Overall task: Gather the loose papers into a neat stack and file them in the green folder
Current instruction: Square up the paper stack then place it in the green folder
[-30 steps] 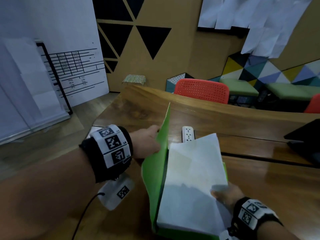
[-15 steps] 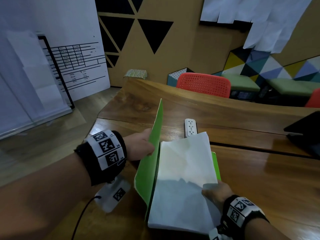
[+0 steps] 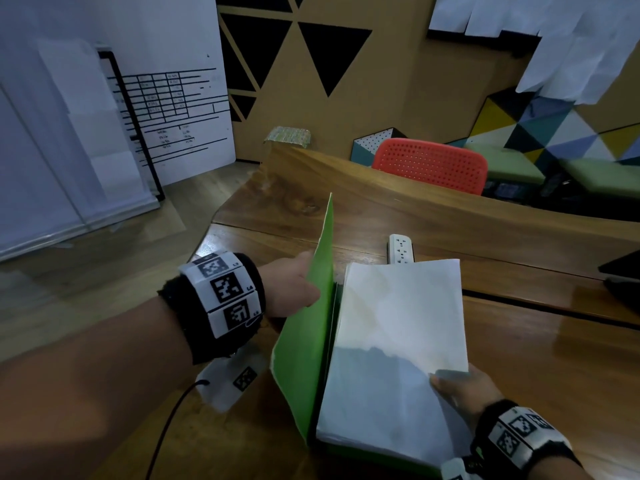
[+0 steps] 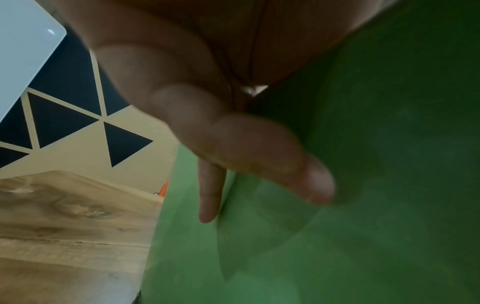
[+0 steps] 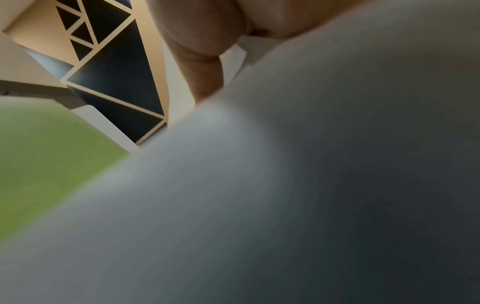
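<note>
The green folder (image 3: 308, 341) lies open on the wooden table (image 3: 540, 362), its front cover standing nearly upright. My left hand (image 3: 287, 289) pinches that cover near its top edge; in the left wrist view the thumb (image 4: 259, 156) presses the outer face of the green folder (image 4: 376, 185), and fingers show as a shadow through it. The white paper stack (image 3: 398, 341) lies flat inside, against the spine. My right hand (image 3: 460, 389) grips the stack's near right corner. The right wrist view is filled by blurred paper stack (image 5: 285, 205), with one finger (image 5: 205, 67) above it.
A white power strip (image 3: 401, 248) lies just beyond the papers. A dark flat device (image 3: 623, 275) sits at the table's right edge. A red chair (image 3: 429, 164) stands behind the table. A white tag with a black cable (image 3: 235, 379) hangs under my left wrist.
The paper stack has swung from a skewed angle to lie square with the folder's spine, and my right hand has moved with its corner. My left hand has kept the cover raised.
</note>
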`<action>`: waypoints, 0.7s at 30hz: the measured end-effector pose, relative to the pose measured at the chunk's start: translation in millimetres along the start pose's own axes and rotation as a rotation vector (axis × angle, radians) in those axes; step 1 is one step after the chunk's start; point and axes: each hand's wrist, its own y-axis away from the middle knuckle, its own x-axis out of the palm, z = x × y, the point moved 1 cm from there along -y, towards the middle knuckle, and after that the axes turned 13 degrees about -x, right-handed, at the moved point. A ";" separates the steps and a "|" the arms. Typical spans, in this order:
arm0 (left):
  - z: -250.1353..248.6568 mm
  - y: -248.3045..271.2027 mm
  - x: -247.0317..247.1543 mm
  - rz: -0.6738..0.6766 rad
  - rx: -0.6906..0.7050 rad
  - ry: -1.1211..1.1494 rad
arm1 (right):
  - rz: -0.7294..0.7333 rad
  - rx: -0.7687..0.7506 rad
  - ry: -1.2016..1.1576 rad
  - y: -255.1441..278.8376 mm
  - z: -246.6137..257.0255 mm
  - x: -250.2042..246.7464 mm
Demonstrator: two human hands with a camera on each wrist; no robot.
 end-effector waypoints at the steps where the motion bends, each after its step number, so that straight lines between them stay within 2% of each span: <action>1: -1.6 -0.1 0.2 0.000 0.004 -0.005 | 0.001 0.009 0.010 -0.9 -0.8 1.0; 5: -6.6 -1.9 4.1 0.012 0.022 -0.012 | 0.036 0.046 -0.003 -1.6 -1.1 5.0; 11: -9.2 -3.5 9.3 0.001 0.034 -0.024 | 0.056 -0.046 0.065 -3.2 -1.3 4.4; 21: -15.5 -5.1 13.8 0.004 0.036 -0.045 | 0.040 0.006 -0.006 -16.4 -4.4 8.5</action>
